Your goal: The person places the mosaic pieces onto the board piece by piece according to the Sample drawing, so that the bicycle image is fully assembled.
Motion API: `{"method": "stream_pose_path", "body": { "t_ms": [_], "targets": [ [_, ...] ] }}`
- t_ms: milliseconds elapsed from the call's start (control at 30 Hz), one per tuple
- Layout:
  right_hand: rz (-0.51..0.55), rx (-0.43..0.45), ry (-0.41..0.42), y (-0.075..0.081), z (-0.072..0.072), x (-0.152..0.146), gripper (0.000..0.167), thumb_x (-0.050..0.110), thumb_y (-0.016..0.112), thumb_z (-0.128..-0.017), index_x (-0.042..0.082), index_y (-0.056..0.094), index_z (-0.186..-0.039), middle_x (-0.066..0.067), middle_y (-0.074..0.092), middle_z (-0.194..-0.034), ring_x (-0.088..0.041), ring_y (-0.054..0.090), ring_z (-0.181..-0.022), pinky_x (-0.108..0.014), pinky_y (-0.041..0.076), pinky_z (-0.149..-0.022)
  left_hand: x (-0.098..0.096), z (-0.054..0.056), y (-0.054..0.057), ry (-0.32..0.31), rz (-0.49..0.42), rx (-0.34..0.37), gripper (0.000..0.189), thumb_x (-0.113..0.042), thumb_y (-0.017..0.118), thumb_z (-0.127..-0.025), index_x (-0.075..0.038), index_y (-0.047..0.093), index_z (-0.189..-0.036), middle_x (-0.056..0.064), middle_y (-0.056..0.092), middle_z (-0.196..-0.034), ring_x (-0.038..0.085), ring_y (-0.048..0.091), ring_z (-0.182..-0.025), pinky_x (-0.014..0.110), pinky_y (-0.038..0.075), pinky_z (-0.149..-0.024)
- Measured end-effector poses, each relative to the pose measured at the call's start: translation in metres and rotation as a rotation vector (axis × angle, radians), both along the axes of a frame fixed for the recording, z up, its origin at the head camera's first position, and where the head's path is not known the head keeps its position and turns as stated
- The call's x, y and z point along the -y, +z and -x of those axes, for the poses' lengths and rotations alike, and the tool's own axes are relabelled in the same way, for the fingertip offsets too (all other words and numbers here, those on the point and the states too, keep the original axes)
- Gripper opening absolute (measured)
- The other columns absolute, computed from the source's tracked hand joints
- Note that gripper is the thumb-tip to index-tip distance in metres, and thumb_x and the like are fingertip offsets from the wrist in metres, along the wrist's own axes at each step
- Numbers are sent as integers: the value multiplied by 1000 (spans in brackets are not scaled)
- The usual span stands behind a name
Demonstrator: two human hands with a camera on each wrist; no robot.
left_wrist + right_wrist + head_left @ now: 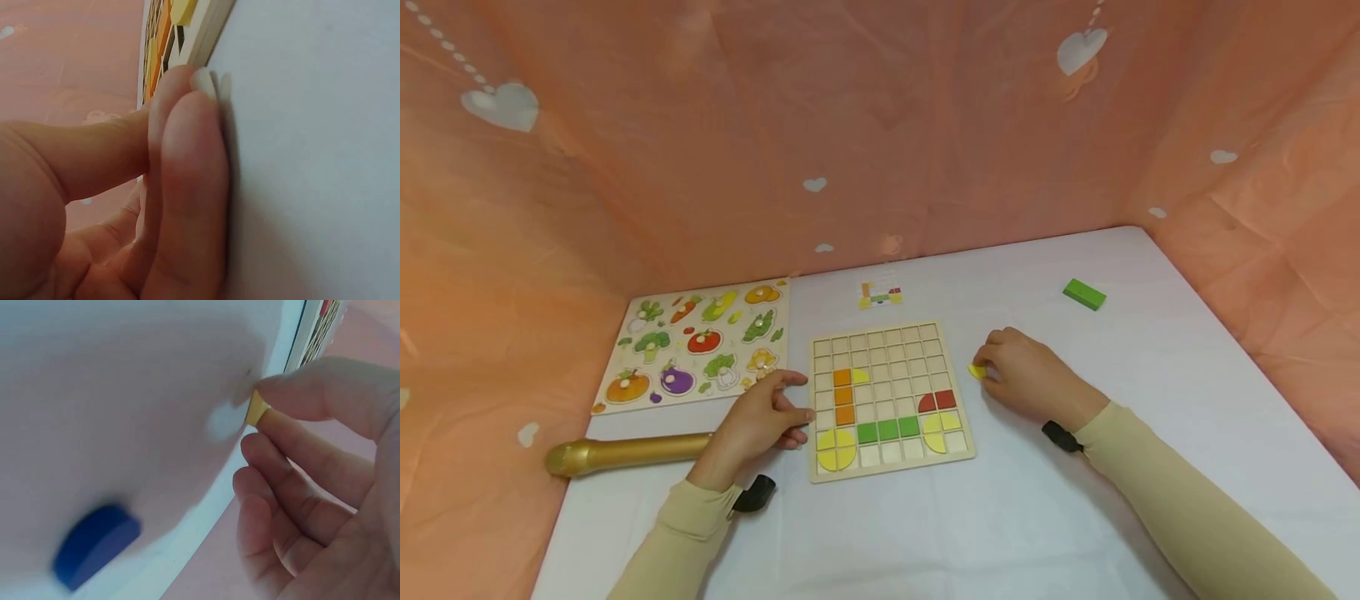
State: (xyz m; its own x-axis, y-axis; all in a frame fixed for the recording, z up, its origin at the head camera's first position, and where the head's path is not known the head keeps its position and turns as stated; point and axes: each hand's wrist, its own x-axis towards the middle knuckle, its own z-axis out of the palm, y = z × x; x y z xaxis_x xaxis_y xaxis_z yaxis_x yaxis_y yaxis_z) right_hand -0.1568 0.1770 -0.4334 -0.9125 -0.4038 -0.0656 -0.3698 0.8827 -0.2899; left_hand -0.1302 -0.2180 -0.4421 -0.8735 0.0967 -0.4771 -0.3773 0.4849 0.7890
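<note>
A wooden grid board (883, 364) lies on the white table between the hands. It holds orange and green squares, a red square and red quarter-circle, and several yellow quarter-circles; four-part yellow disc fills the lower left corner. At the board's left edge, the left hand (755, 422) rests with loosely bent fingers against or right beside the rim; the left wrist view shows its fingertips low on the table. Right of the board, the right hand (1033, 375) pinches a yellow quarter-circle piece (977, 371) between thumb and index finger, the other fingers curled beneath.
A small pattern card (880, 292) lies behind the board. A vegetable puzzle (658, 337) and a gold rod (632, 453) are at left. A stack of green blocks (1084, 294) sits at back right. Below the right hand is a blurred blue, round-sided piece (97, 547).
</note>
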Motion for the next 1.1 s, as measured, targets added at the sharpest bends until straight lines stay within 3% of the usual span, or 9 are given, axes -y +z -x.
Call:
{"method": "stream_pose_path", "body": {
  "t_ms": [133,300,533,800,1100],
  "targets": [
    [-7,15,15,0,-12,-7,21,7,79,-92,9,82,-113,-2,71,-109,-22,65,-108,-42,63,-94,2,2,1,-18,18,-7,55,-9,80,-99,-10,54,-147,14,66,-91,20,74,-69,32,67,-66],
    [0,-28,45,1,-23,-13,21,8,80,-91,9,82,-112,0,71,-107,-21,64,-106,-39,63,-89,3,2,3,-20,41,-2,56,-10,80,-98,-10,53,-148,13,66,-92,19,73,-69,31,67,-66],
    [35,-71,5,3,-30,-17,20,17,87,-89,8,81,-106,0,70,-102,-21,64,-101,-42,63,-87,4,1,3,-10,31,-4,56,-9,80,-98,-9,53,-148,13,65,-91,20,74,-69,31,67,-66],
    [76,-40,-22,-1,-31,-12,21,21,90,-88,10,82,-103,2,70,-100,-19,64,-98,-40,62,-85,0,0,0,-3,8,5,55,-8,79,-98,-10,54,-147,13,64,-91,20,74,-69,31,67,-66],
    [56,-26,-27,-3,-20,-6,22,23,89,-89,9,81,-105,0,72,-101,-21,65,-99,-42,63,-89,0,-1,0,20,-2,5,55,-9,81,-97,-11,56,-146,13,65,-92,21,74,-69,31,67,-66]
  ]
}}
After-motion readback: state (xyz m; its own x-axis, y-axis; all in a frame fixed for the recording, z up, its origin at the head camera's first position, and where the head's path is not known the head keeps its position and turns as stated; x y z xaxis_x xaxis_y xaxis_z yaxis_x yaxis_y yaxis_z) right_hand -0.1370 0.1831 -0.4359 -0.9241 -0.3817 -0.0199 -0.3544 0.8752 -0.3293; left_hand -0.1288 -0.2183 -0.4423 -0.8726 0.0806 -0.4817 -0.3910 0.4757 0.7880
